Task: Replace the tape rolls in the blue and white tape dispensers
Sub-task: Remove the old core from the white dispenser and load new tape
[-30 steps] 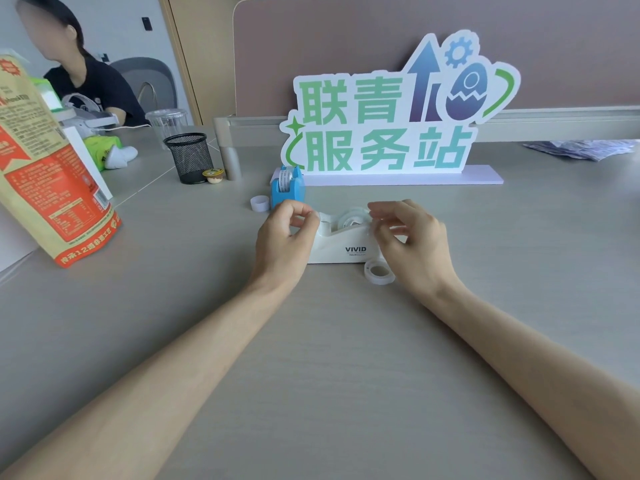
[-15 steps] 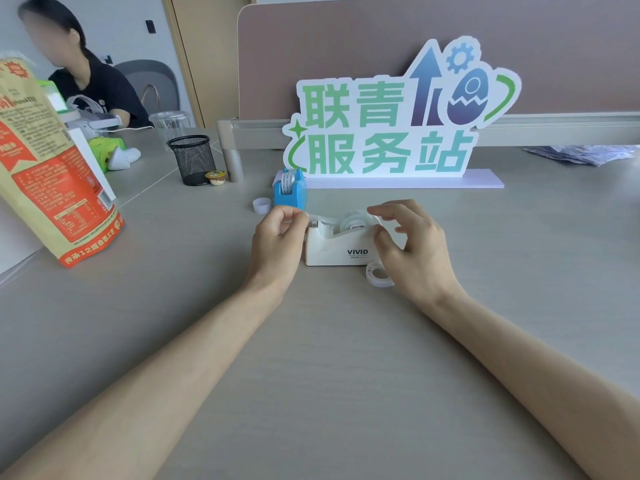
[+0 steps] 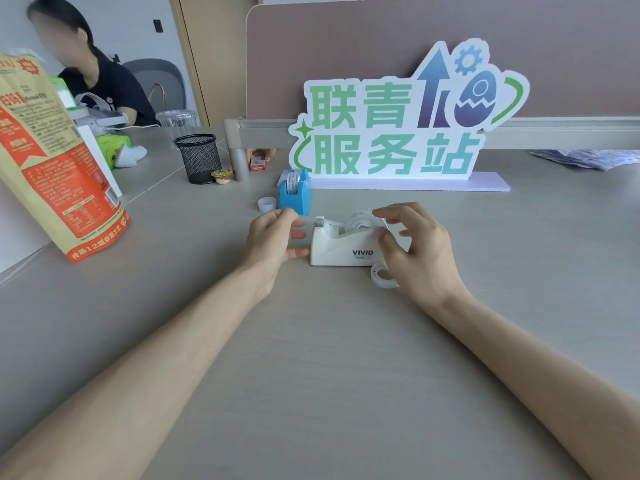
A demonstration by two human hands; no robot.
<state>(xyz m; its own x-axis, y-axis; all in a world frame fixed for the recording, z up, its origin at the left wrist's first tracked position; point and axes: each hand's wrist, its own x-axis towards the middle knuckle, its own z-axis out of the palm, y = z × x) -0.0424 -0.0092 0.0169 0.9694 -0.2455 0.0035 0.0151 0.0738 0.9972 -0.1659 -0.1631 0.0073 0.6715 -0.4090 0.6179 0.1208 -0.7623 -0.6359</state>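
The white tape dispenser, marked VIVID, stands on the table with a clear tape roll seated in it. My left hand is just left of its cutter end, thumb and forefinger pinched on a thin tape end stretched from the cutter. My right hand hovers over the dispenser's right end with its fingers spread, and the thumb lies against the dispenser's side. A loose clear roll lies flat by my right palm. Behind, the blue tape dispenser holds a white roll, and a small white core stands to its left.
A large green and blue sign stands behind the dispensers. A big orange snack bag leans at the left. A black mesh cup and a small yellow tub stand at the back left. A person sits at the far left desk.
My left hand has drawn leftward away from the cutter with its pinch kept. My right fingers have lifted off the roll and spread.
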